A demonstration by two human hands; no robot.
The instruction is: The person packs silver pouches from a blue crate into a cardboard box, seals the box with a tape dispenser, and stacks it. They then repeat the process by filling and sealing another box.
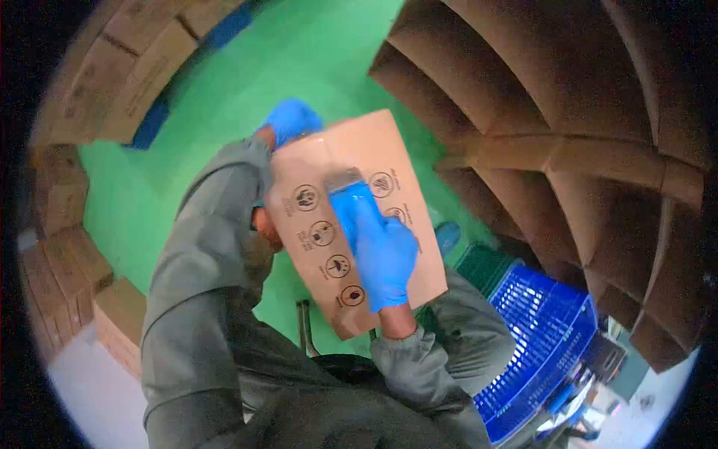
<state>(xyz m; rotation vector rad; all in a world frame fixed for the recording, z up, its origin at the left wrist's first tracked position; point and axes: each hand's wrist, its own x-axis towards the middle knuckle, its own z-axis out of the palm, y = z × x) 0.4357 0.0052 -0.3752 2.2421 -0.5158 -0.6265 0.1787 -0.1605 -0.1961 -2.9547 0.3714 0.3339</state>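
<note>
A brown cardboard box [299, 165] with printed handling symbols is tilted over my lap. My left hand [294, 122], in a blue glove, is closed at the box's far left edge, its fingertips partly hidden. Across the middle of the top face, my right hand [385, 258], also blue-gloved, is wrapped around a blue tape dispenser with a grey front end [344, 179]. That front end rests on or just above the cardboard; blur hides which. A shiny strip like clear tape shows on the near end of the box.
Stacked cartons [105, 90] line the left side. Open brown cardboard boxes [516, 90] rise in rows on the right. A blue plastic basket [535, 314] and a green basket [482, 266] stand by my right knee, above a green floor [217, 112].
</note>
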